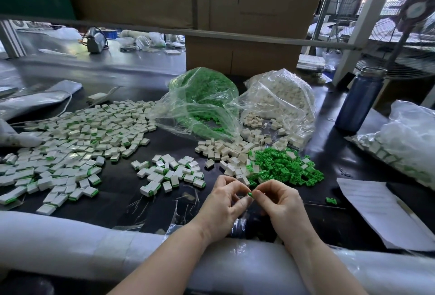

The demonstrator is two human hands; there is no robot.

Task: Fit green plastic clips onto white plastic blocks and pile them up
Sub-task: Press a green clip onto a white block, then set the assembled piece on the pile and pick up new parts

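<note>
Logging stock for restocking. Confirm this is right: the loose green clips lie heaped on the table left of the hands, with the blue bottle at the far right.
Not quite. The head view shows the loose green clips heaped right of the hands, ahead of the right hand, not left. Left of the hands lie finished blocks. The blue bottle does stand at the far right.

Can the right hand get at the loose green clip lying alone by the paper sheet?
Probably yes: the lone clip lies bare just right of the right hand, nothing between. But that hand pinches a green clip.
</note>
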